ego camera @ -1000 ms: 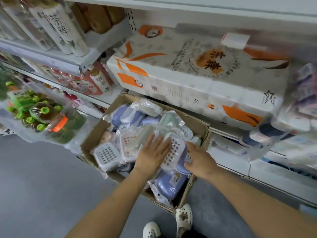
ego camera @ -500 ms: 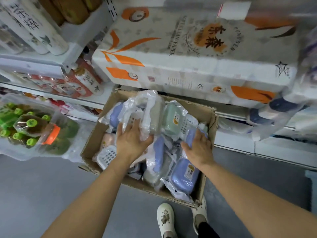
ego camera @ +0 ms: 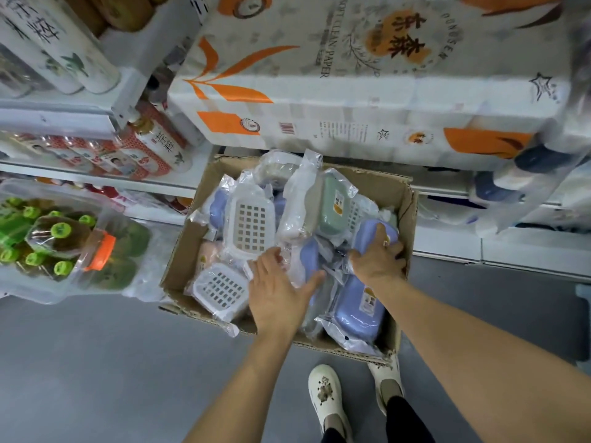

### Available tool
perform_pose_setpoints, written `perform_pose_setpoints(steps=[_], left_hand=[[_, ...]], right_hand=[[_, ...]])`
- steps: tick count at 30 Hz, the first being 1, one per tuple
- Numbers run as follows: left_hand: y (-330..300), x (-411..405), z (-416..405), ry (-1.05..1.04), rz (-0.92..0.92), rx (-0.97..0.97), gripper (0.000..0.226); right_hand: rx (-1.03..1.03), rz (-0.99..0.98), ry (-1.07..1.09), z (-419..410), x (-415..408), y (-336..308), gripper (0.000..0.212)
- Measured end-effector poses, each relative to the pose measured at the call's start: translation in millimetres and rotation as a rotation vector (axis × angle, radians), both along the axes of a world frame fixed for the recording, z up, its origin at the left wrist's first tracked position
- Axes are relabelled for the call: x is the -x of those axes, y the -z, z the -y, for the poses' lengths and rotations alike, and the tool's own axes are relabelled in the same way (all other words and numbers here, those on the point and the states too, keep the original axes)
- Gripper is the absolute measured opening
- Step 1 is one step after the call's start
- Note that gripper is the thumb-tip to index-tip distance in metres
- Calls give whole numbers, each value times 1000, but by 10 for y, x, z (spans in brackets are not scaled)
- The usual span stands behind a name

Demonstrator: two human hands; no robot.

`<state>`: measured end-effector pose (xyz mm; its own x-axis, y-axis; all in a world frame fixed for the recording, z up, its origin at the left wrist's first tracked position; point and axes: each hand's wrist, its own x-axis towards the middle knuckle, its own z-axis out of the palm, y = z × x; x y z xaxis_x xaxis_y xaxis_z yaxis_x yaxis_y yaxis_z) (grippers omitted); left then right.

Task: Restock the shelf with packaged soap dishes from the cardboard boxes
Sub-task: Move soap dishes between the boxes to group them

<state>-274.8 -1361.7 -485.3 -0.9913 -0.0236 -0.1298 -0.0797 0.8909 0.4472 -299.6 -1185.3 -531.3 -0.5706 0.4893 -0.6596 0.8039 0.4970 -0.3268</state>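
An open cardboard box [ego camera: 179, 266] stands on the floor against the shelf, full of soap dishes in clear plastic bags. Among them are a white grid tray [ego camera: 251, 227], a second white tray [ego camera: 220, 289], a green dish [ego camera: 334, 212] and a blue dish [ego camera: 358, 311]. My left hand [ego camera: 278, 292] lies flat on the pile with fingers spread over a bagged blue dish. My right hand [ego camera: 379, 260] grips another bagged blue dish [ego camera: 374, 231] at the box's right side, fingers curled around its edge.
A big white-and-orange pack of toilet paper [ego camera: 351, 91] fills the shelf right above the box. A wrapped pack of green-capped bottles [ego camera: 60, 247] sits on the floor to the left. Bottles stand on the left shelves [ego camera: 96, 174]. My white shoes [ego camera: 326, 398] stand on the grey floor.
The view has tilted down closer to the box. My left hand has let go of the upright packages and slid down onto the pile. My right hand has closed around a blue dish at the right.
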Motion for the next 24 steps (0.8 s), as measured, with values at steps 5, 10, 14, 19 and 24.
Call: perform_pose_setpoints(steps=[5, 10, 14, 19, 24], left_hand=[[58, 93, -143, 6, 196, 180, 78], [-361, 135, -21, -52, 310, -62, 59], [-624, -70, 196, -193, 370, -435, 50], [-926, -234, 79, -329, 461, -775, 40], [-1256, -269, -605, -320, 524, -1043, 18]], right_hand=[[69, -26, 127, 24, -116, -78, 94], [79, 6, 79, 13, -310, -323, 90], [165, -21, 52, -177, -508, -684, 86], [444, -125, 142, -507, -663, -1152, 79], [553, -269, 210, -1161, -968, -1670, 54]])
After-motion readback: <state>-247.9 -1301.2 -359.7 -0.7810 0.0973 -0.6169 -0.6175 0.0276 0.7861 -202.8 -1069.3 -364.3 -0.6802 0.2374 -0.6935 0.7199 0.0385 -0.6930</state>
